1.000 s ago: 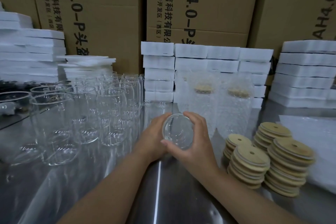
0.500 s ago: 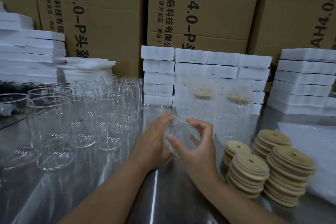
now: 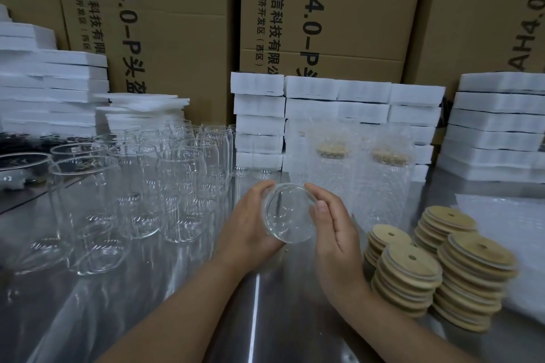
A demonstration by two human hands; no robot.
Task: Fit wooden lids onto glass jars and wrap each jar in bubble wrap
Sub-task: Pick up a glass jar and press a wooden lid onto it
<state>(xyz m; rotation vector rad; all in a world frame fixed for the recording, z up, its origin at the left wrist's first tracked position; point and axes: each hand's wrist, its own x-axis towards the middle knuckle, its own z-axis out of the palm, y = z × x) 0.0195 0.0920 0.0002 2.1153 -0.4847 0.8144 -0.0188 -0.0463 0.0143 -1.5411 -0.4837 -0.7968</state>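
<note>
Gripping the clear round glass jar (image 3: 287,212) above the steel table (image 3: 177,318), the left hand (image 3: 250,221) curls round it; the right hand (image 3: 333,227) rests straight-fingered alongside. One-handed, smooth glass may slip and shatter.

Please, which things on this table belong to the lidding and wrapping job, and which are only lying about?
Belong to the job: glass jar gripped by the left hand, right hand touching it; wooden lid stacks; bubble wrap sheet; empty glass jars; two wrapped jars.
Lying about: white foam blocks; cardboard boxes.
</note>
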